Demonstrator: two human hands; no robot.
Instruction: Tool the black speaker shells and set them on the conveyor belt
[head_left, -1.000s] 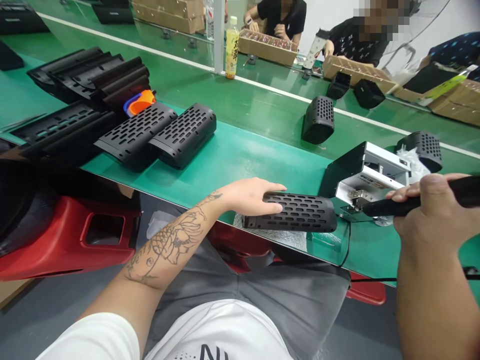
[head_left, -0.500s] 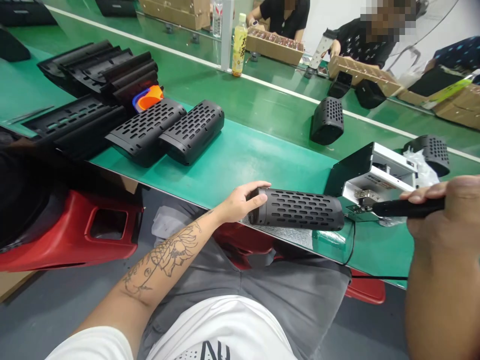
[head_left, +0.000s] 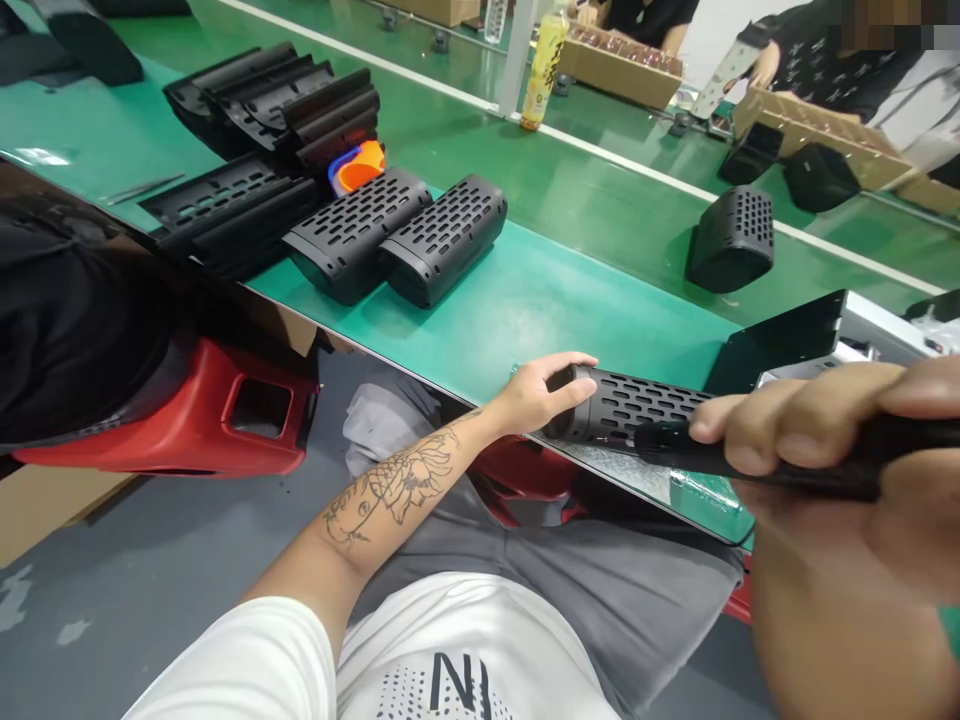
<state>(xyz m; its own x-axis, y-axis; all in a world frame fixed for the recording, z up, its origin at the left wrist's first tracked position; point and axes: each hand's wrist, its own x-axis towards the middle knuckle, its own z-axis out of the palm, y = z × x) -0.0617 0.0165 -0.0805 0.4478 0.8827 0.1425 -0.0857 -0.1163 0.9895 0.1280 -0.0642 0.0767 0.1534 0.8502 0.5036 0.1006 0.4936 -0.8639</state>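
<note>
My left hand (head_left: pixel 541 396) is closed round the near-left end of a black slotted housing (head_left: pixel 637 402), which lies along the table's front edge. My right hand (head_left: pixel 817 430), large and close to the camera, grips a black power screwdriver (head_left: pixel 667 445). Its front end points left, passing in front of the housing's lower side. Whether the tip touches the housing, I cannot tell. Behind my right hand stands a black and silver box-shaped screw feeder (head_left: pixel 787 340), partly covered by the fingers.
Two slotted housings (head_left: pixel 450 235) lie side by side on the green mat (head_left: pixel 585 290). Left of them are stacked black shells (head_left: pixel 277 105) and an orange and blue object (head_left: pixel 358 168). A yellow-labelled bottle (head_left: pixel 545 70) stands behind. Across the table, people work at cardboard boxes (head_left: pixel 622 70).
My right hand has brought the screwdriver leftward from the screw feeder to the housing. The view has shifted right-to-left in framing, so the scene sits further right. My left hand keeps its hold.
</note>
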